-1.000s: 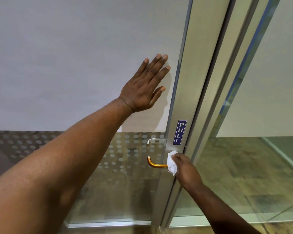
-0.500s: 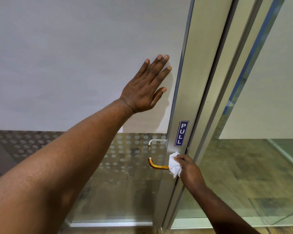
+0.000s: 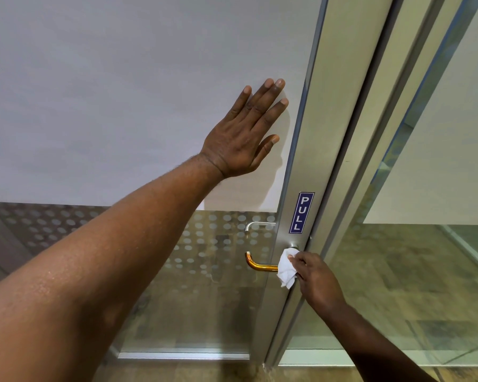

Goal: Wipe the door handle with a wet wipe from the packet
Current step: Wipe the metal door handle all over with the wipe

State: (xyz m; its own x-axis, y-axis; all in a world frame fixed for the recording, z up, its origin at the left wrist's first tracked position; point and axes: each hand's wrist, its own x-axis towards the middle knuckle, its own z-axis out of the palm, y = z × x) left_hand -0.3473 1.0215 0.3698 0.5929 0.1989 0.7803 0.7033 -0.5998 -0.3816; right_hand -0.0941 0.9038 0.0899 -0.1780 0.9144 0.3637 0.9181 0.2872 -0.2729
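Wet wipe (image 3: 287, 267), white and crumpled, is held bunched in the right hand (image 3: 316, 279), whose fingers are closed around it. The wipe is pressed against the door handle (image 3: 260, 264), a gold-coloured lever with an upturned tip, at the end where it meets the metal door frame (image 3: 331, 133); the rest of the lever is seen sticking out to the left of the wipe. The left hand (image 3: 243, 136) is spread flat, fingers extended and slightly apart, against the frosted glass panel (image 3: 122, 92) above the handle, near the frame's edge. A blue sign reading PULL (image 3: 301, 212) is fixed upright on the frame just above the handle. A second, silver handle (image 3: 255, 225) is visible through the dotted lower glass. No packet can be seen.
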